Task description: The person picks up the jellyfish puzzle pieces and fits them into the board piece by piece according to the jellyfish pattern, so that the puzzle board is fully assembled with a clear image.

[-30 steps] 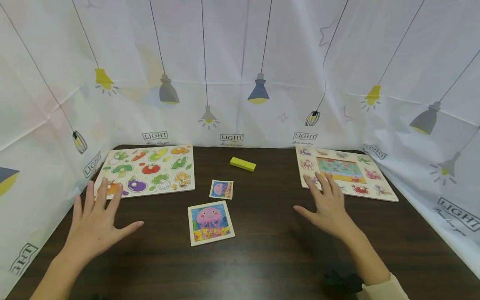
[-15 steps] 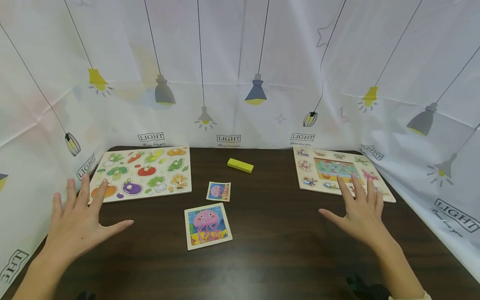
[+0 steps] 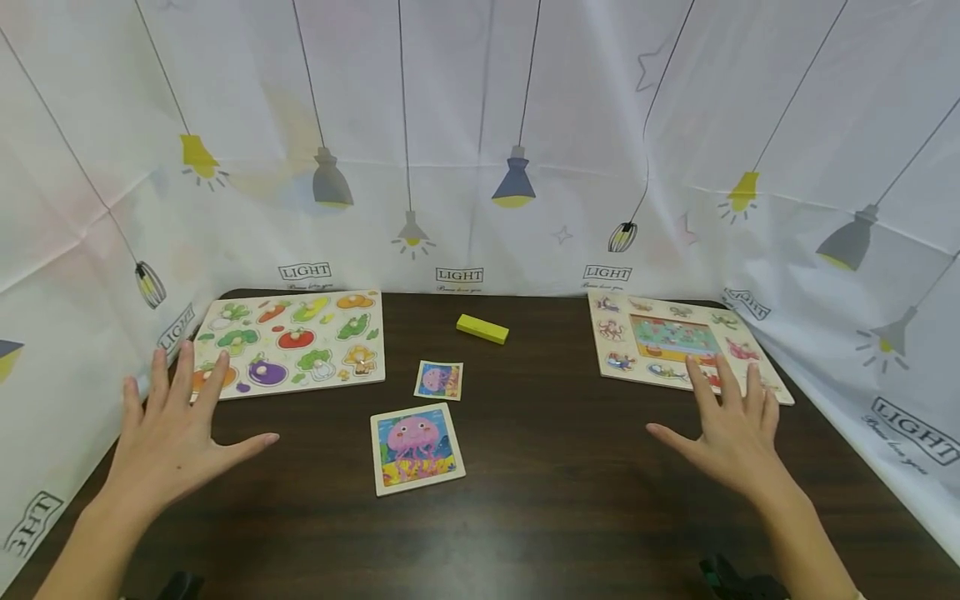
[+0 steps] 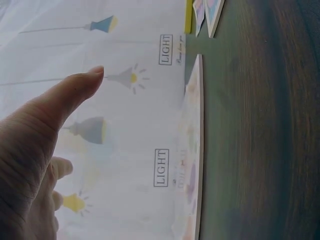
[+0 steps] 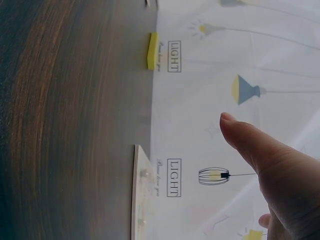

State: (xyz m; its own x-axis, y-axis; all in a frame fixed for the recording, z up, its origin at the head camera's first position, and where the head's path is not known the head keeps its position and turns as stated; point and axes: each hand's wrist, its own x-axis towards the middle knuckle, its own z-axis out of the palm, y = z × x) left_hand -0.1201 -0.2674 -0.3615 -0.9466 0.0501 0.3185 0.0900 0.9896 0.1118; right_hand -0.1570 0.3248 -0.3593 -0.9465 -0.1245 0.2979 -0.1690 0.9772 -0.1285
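My left hand point(image 3: 168, 446) is held above the table with its fingers spread and holds nothing. Its fingertips overlap the near left corner of a vegetable peg puzzle board point(image 3: 296, 377). On the other side, my right hand point(image 3: 735, 442) is likewise spread, with no object in it, in front of a sea-animal puzzle board point(image 3: 622, 337) whose near edge it partly hides. Between the hands lies a square jellyfish puzzle point(image 3: 416, 448) in a pale frame. Just behind it is a small jellyfish picture card point(image 3: 438, 381). Both wrist views show a raised thumb.
A yellow bar-shaped block point(image 3: 482, 329) lies near the back of the dark wooden table point(image 3: 555, 517). White cloth point(image 3: 465, 100) printed with lamps walls in the back and both sides. A dark object point(image 3: 738, 579) shows by the right forearm.
My right hand has moved to the right, away from the middle. My left hand has shifted slightly, and the view moved a little. The puzzles, card and block stay where they were.
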